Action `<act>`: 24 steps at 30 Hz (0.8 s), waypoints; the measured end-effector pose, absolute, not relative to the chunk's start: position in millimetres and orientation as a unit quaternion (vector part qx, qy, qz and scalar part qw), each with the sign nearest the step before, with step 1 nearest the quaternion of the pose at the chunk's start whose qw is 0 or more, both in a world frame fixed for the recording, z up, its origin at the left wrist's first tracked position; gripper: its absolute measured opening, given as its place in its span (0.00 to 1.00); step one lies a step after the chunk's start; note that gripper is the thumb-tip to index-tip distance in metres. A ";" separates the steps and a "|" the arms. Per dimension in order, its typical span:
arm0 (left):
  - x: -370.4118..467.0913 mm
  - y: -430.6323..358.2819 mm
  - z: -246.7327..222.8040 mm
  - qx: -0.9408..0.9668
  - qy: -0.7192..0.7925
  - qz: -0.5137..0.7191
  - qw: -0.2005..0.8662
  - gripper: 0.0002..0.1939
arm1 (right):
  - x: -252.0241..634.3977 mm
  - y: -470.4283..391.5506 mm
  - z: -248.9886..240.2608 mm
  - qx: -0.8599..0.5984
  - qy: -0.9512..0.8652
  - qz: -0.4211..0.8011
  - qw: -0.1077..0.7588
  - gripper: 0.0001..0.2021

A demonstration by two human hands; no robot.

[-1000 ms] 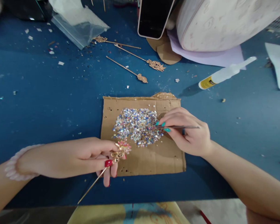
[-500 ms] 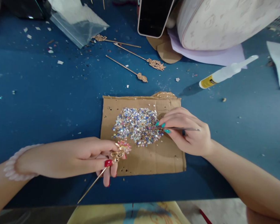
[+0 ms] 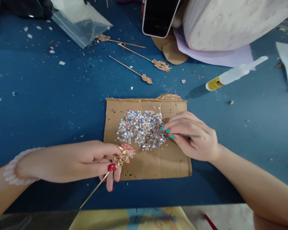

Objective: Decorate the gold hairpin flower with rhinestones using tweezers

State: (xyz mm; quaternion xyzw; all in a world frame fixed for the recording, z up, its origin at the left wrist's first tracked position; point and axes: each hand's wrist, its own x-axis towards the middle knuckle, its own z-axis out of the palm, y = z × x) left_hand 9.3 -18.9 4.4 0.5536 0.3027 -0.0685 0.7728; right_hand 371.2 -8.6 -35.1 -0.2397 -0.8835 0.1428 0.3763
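My left hand (image 3: 96, 161) pinches a gold hairpin (image 3: 121, 158) just below its ornament, which carries pink and red pieces at the tip. The pin's thin stem points down and left past my fingers. Glittering small chips (image 3: 144, 129), mostly silver, white and blue, lie in a pile on a piece of cardboard (image 3: 158, 166). At the right edge of the pile, my right hand (image 3: 194, 135) is closed around a thin metal tool (image 3: 194, 136). The tool's tip is too small to make out among the chips.
Three gold hairpins (image 3: 147, 79) lie behind the cardboard. Further back are a plastic bag (image 3: 84, 28), a phone (image 3: 159, 17) and a pale pouch (image 3: 225, 25) on purple paper. A glue bottle (image 3: 230, 76) stands at the right. Scraps dot the blue table (image 3: 38, 105).
My right hand has shifted very slightly, and the rear end of the thin tool has tipped lower. My left hand stays in place with the hairpin.
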 end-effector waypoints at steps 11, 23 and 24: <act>7.7 -19.2 5.2 0.560 0.303 -0.077 0.767 0.11 | 372.5 -6.6 -36.4 -0.232 -0.883 0.148 0.380 0.10; 6.2 -18.2 5.7 0.564 0.301 -0.094 0.763 0.09 | 370.1 -7.2 -36.4 -0.238 -0.880 0.150 0.384 0.10; 6.1 -18.3 5.9 0.565 0.302 -0.096 0.762 0.10 | 369.9 -7.2 -36.6 -0.238 -0.879 0.155 0.383 0.10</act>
